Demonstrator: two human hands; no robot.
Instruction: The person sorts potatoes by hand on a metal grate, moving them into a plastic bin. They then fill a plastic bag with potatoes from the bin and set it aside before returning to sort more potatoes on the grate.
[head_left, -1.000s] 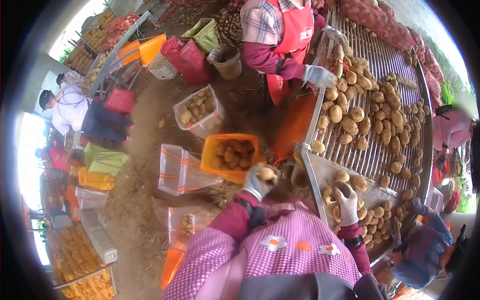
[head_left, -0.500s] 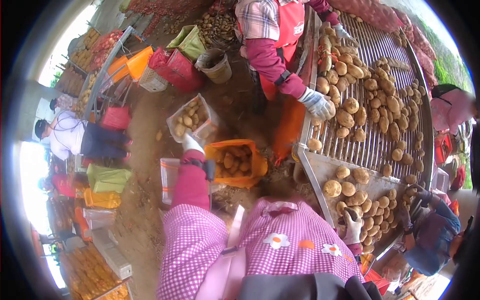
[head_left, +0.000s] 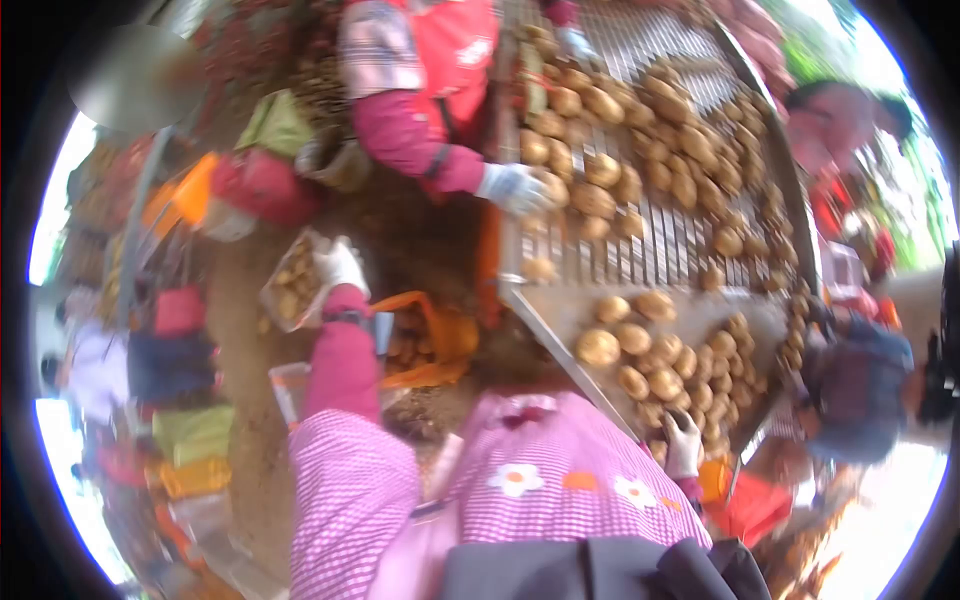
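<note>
My left hand [head_left: 342, 265], in a white glove, is at the right side of a pale crate [head_left: 272, 300] holding several potatoes [head_left: 295, 285]. Motion blur smears its fingers, so I cannot tell whether they hold anything. My right hand [head_left: 684, 450], also gloved, is low at the near edge of the metal sorting table [head_left: 570, 305]. Its fingers curl round what looks like a potato, partly hidden by the glove. Beside and beyond it lie more potatoes [head_left: 665, 370]. An orange container [head_left: 455, 340] with potatoes stands right of my left forearm.
Across the table, a co-worker's gloved hand [head_left: 515, 190] touches potatoes on the slatted rack [head_left: 640, 255]. Another person [head_left: 860, 380] stands at the right. Red baskets [head_left: 265, 185] and a grey bucket [head_left: 345, 165] stand at the back left. A red container [head_left: 755, 510] sits near my right forearm.
My left hand has moved from the crate's near rim to its right side. The whole view has shifted and blurred; my right hand stays by the potatoes at the table's edge.
</note>
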